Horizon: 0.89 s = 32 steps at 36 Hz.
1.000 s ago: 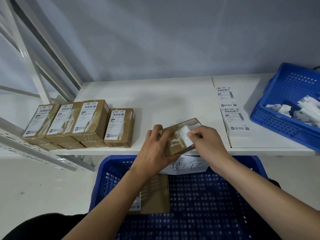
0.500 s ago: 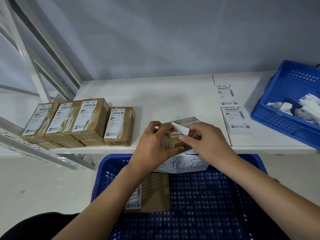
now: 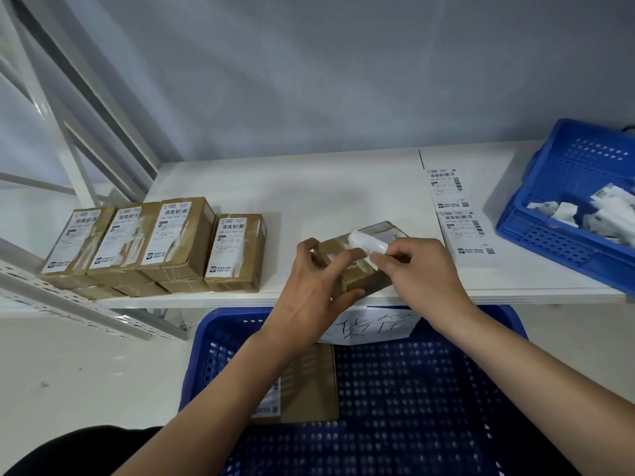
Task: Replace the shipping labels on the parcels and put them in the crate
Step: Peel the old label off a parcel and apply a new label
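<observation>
The left hand (image 3: 318, 286) holds a brown cardboard parcel (image 3: 364, 262) at the front edge of the white table (image 3: 309, 187). Its fingers are spread over the parcel's near-left end and top, the thumb under the near side, so the parcel sits tilted in that grip with its far end pointing away to the right. The right hand (image 3: 417, 269) is just to the right of the parcel, its thumb and forefinger pinching a white shipping label (image 3: 367, 243) that curls up off the parcel's top face. The label lies between the two hands, its free end arched above the cardboard. Whether its other end is stuck to the parcel cannot be told.

To the left on the table stand four more taped parcels (image 3: 154, 245) side by side, each with a printed label on top. At the right of the table a strip of fresh labels (image 3: 457, 214) lies flat, and beyond it a small blue basket (image 3: 563, 242) contains crumpled white label scraps (image 3: 591, 214).

Below the table edge, under both forearms, is a large blue perforated crate (image 3: 429, 389) with a handwritten paper sign (image 3: 371, 326) on its far wall. One labelled parcel (image 3: 309, 389) lies flat inside it at the left.
</observation>
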Tool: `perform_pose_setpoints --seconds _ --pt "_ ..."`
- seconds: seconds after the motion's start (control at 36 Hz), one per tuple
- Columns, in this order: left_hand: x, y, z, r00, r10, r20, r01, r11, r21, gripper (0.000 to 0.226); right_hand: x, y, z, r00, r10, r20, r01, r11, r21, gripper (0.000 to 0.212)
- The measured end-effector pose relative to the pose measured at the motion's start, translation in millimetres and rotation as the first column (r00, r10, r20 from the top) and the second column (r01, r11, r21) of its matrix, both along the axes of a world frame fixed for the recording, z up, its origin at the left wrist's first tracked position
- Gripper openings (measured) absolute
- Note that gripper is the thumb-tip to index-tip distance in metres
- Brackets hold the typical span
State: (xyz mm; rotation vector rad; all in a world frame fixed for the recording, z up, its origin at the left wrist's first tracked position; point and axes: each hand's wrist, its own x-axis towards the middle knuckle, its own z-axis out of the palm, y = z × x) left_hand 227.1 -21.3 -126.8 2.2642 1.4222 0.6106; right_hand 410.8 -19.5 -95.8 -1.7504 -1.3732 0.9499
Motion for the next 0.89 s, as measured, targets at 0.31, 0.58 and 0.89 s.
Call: perform_pose_setpoints --seconds 0.31,0.58,0.89 --pt "0.0 0.7 1.7 1.0 -0.019 -0.023 0.02 0.998 0.063 0.047 0.6 1.7 0.4 0.989 -0.098 -0.111 0.094 0.995 -0.047 0.024" --pt "-1.4 1.6 2.5 0.997 -0.062 -0.034 0.063 0.998 0.027 0.04 12.0 9.4 9.8 0.991 -0.117 -0.066 0.113 0.992 -0.052 0.023" --pt "-1.0 0.6 3.2 0.994 -0.085 -0.061 0.087 0.996 0.024 0.04 21.1 14.6 11.5 0.963 -0.214 -0.165 0.188 0.969 -0.163 0.019"
